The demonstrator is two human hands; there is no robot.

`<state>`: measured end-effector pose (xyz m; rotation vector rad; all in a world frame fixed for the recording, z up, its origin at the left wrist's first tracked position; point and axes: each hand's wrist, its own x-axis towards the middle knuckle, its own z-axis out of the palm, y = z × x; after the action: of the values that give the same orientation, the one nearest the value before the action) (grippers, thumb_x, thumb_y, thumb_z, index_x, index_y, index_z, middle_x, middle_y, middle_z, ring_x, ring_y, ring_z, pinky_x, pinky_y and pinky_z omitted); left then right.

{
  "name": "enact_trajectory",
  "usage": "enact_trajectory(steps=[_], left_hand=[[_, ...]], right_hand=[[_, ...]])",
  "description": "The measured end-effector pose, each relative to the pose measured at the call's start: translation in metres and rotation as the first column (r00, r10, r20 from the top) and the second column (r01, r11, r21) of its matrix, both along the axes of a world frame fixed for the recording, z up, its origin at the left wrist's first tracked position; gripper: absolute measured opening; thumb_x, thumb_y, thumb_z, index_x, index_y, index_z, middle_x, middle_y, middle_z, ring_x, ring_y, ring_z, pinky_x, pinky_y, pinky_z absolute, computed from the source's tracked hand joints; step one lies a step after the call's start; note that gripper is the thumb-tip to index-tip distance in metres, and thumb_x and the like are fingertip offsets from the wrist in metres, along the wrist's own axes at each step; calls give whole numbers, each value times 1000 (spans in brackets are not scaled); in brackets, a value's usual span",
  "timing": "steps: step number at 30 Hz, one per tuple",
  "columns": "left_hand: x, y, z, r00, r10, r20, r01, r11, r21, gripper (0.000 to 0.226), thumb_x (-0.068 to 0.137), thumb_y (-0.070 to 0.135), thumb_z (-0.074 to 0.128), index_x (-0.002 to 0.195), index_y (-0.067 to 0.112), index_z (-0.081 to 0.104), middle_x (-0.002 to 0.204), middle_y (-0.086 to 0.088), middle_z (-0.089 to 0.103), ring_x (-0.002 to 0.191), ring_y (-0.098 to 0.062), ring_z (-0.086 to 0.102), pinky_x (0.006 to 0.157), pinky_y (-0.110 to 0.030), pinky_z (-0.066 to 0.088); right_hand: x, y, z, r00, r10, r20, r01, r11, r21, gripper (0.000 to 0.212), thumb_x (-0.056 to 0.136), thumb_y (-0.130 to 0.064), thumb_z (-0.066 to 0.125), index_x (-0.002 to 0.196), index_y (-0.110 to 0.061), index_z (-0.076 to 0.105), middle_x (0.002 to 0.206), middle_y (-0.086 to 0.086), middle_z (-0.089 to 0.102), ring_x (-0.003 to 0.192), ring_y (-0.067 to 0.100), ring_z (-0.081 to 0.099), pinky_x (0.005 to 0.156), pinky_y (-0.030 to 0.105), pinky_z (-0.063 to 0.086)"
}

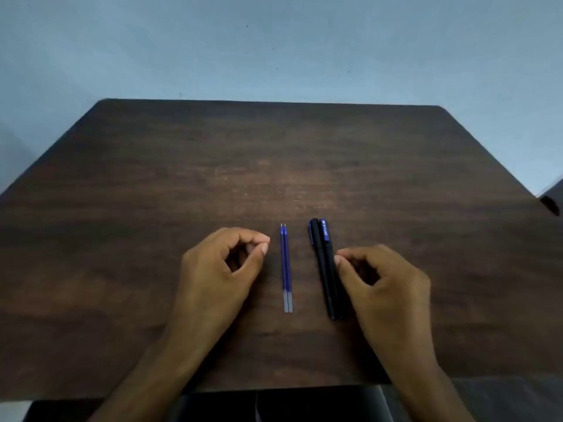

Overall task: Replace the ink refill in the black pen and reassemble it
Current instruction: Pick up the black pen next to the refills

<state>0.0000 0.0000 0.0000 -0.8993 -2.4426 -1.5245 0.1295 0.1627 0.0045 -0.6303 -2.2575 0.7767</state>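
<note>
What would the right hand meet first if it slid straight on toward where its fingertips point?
The right hand points left, so it would probably meet the black pens at once; its fingertips look at or nearly touching them.

Dark object (550, 205) cut by right edge

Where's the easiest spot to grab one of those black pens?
Probably mid-barrel, from above. The black pens lie flat, side by side and capped, so the right hand's fingertips, already at the barrel's right side, could pinch the nearer pen and lift it.
</note>
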Motion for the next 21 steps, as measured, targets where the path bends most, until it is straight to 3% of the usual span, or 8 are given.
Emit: enact_trajectory(steps=[2,6,11,16,21], left_hand=[[2,-1,5,1000,-12,8,13,999,-38,15,85,19,75,90,33,74,81,17,69,80,-5,66,68,-4,44],[2,-2,3,999,-22,43,25,997,-72,14,86,19,74,93,31,76,81,18,70,80,-2,65,67,-5,45],[1,-3,6,998,-16,63,20,998,-58,13,86,18,74,92,30,76,80,16,70,80,2,64,69,-5,45],[2,-3,9,995,-30,97,35,998,-49,14,86,20,75,93,32,76,79,17,71,80,3,66,67,-3,44],[4,3,17,980,-57,193,60,998,-11,13,87,23,73,95,33,76,80,23,73,79,10,66,67,-2,45]], right_hand=[[-3,-1,8,997,-17,77,22,998,-55,6,85,-19,79,80,-22,76,73,-11,67,65,3,62,62,17,51],[-13,3,13,966,-8,259,44,990,-133,18,90,-29,74,74,-20,73,64,-8,67,61,5,62,58,13,45],[-25,6,20,901,-25,432,115,977,-182,29,91,-37,72,66,-24,64,61,-7,64,51,3,58,38,8,38],[-32,5,24,867,-26,498,157,963,-221,26,91,-36,72,72,-18,70,70,0,69,64,10,66,55,21,52],[-39,5,27,836,-14,549,185,949,-257,26,91,-34,71,82,-9,71,76,5,69,65,14,66,50,22,47]])
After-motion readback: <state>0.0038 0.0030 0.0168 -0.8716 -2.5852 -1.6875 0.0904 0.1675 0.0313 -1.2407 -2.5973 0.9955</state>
